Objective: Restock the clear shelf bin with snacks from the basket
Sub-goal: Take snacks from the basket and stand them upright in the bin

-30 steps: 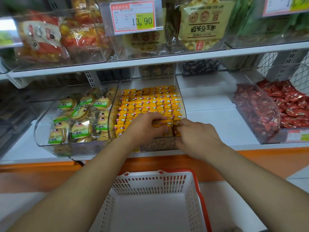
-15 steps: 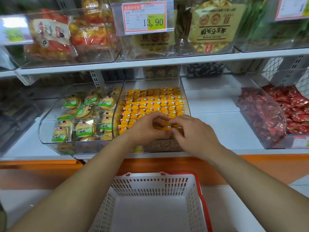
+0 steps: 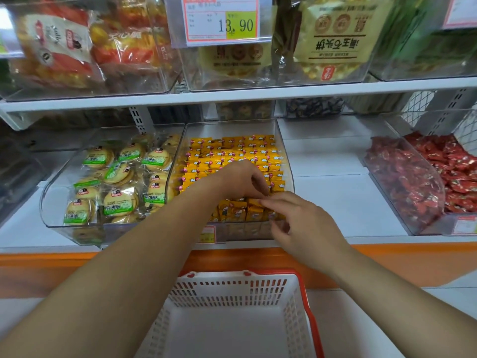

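Now, we have both hands at the front of the clear shelf bin (image 3: 232,129), where the yellow snack packets (image 3: 232,153) lie in tidy rows. Our left hand (image 3: 238,180) is curled over the front row, fingertips down on a packet; whether it actually pinches that packet, we cannot tell. Our right hand (image 3: 303,226) stretches its forefinger to the same packet, the other fingers loosely bent, with nothing in them that we can see. Below, the white basket (image 3: 232,286) shows only its bare bottom, so we judge this to be the last bit of tidying. The danger? That front row stands on edge just behind the low front wall. One clumsy nudge and those packets could tip like dominoes, or hop over the lip toward the basket. A dropped left wrist could also ruffle the rows beneath it.
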Available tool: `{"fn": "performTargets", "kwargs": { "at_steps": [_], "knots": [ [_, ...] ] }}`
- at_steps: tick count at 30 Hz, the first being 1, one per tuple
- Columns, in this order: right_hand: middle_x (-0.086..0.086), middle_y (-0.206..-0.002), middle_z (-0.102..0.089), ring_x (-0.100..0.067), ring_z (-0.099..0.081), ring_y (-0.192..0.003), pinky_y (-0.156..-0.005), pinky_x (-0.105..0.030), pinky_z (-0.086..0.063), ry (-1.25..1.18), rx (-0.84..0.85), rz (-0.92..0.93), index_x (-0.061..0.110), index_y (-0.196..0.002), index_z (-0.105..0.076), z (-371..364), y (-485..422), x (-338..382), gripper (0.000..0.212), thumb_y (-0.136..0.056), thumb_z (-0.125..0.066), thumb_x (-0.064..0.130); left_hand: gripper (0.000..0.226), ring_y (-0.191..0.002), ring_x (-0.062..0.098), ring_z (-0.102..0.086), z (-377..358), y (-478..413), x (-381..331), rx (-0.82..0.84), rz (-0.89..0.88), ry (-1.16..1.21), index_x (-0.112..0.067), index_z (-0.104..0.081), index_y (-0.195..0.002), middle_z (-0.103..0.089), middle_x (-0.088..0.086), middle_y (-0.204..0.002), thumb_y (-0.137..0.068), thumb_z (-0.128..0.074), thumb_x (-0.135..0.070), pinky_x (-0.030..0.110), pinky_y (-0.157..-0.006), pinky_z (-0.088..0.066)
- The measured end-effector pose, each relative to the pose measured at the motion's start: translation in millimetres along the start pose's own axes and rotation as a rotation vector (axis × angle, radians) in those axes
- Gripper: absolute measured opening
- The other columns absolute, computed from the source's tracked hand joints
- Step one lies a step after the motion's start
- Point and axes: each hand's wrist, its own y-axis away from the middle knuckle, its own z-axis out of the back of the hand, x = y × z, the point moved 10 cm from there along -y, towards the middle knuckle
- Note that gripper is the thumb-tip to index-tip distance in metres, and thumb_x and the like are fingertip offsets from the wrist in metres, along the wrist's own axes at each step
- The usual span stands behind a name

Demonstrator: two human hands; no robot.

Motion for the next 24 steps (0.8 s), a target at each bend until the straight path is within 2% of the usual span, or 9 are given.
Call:
{"fn": "performTargets", "kwargs": {
  "at_steps": [6, 9, 11, 14, 16, 18, 21, 24],
  "knots": [
    [0.021, -0.144, -0.045, 0.008, -0.041, -0.084, -0.078, -0.017, -0.045, 0.009, 0.029, 0.001, 0.039, -0.143, -0.049, -3.1, 5.0, 2.7, 0.051, -0.093, -0.058, 0.033, 0.014, -0.092, 0.006, -0.067, -0.2, -5.8, -4.8, -0.004, -0.037, -0.153, -0.022, -0.082, -0.102, -0.077, -0.008, -0.099, -0.088, -0.080, -0.021, 0.024, -0.083, -0.056],
    [0.021, -0.150, -0.037, 0.008, -0.041, -0.084, -0.078, -0.013, -0.042, 0.013, 0.057, 0.002, 0.041, -0.148, -0.041, -8.5, 9.8, 1.9, 0.060, -0.092, -0.059, 0.031, 0.012, -0.091, 0.007, -0.068, 1.9, -5.5, -5.1, -0.038, -0.051, -0.187, -0.023, -0.082, -0.101, -0.077, -0.009, -0.097, -0.091, -0.076, -0.023, 0.026, -0.082, -0.057],
    [0.022, -0.153, -0.033, 0.008, -0.040, -0.082, -0.077, -0.010, -0.039, 0.020, 0.063, 0.002, 0.042, -0.150, -0.037, -10.9, 13.3, 0.9, 0.065, -0.090, -0.060, 0.030, 0.011, -0.092, 0.007, -0.067, 1.7, -5.9, -2.7, -0.050, -0.050, -0.180, -0.023, -0.082, -0.101, -0.074, -0.012, -0.093, -0.092, -0.075, -0.024, 0.023, -0.077, -0.055],
    [0.021, -0.156, -0.030, 0.009, -0.039, -0.078, -0.071, -0.002, -0.029, 0.026, 0.068, 0.004, 0.041, -0.152, -0.034, -13.3, 17.3, 0.2, 0.069, -0.090, -0.061, 0.030, 0.013, -0.086, 0.002, -0.062, -0.5, -5.4, 2.1, -0.021, -0.037, -0.128, -0.022, -0.080, -0.103, -0.064, -0.021, -0.085, -0.091, -0.076, -0.027, 0.015, -0.070, -0.048],
    [0.022, -0.158, -0.028, 0.010, -0.039, -0.077, -0.071, -0.002, -0.029, 0.023, 0.076, 0.005, 0.042, -0.153, -0.031, -15.0, 18.9, 0.2, 0.069, -0.091, -0.061, 0.031, 0.004, -0.088, 0.005, -0.062, -1.3, -4.4, 4.3, 0.001, -0.035, -0.106, -0.027, -0.078, -0.094, -0.065, -0.018, -0.086, -0.091, -0.076, -0.026, 0.020, -0.073, -0.050],
    [0.023, -0.158, -0.027, 0.010, -0.040, -0.078, -0.072, -0.003, -0.030, 0.022, 0.072, 0.011, 0.042, -0.153, -0.029, -15.8, 19.2, 0.4, 0.069, -0.092, -0.060, 0.033, 0.007, -0.091, 0.008, -0.063, -2.0, -3.2, 4.8, 0.006, -0.041, -0.069, -0.028, -0.074, -0.088, -0.068, -0.013, -0.090, -0.092, -0.075, -0.023, 0.025, -0.080, -0.053],
    [0.025, -0.158, -0.026, 0.011, -0.043, -0.080, -0.076, -0.007, -0.036, 0.046, 0.065, 0.006, 0.044, -0.153, -0.027, -14.8, 17.6, -1.0, 0.067, -0.093, -0.056, 0.037, 0.008, -0.090, 0.005, -0.061, 0.0, -0.8, 6.3, -0.025, -0.032, 0.054, -0.023, -0.072, -0.091, -0.068, -0.010, -0.092, -0.096, -0.070, -0.017, 0.023, -0.081, -0.050],
    [0.021, -0.156, -0.031, 0.002, -0.060, -0.089, -0.074, -0.016, -0.046, 0.083, 0.069, 0.013, 0.047, -0.154, -0.016, -15.5, 16.0, 1.0, 0.071, -0.094, -0.054, 0.040, 0.008, -0.085, -0.001, -0.058, 8.3, 4.4, 8.5, -0.097, -0.016, 0.220, -0.020, -0.070, -0.092, -0.065, -0.010, -0.092, -0.099, -0.066, -0.016, 0.008, -0.070, -0.043]
  ]
}}
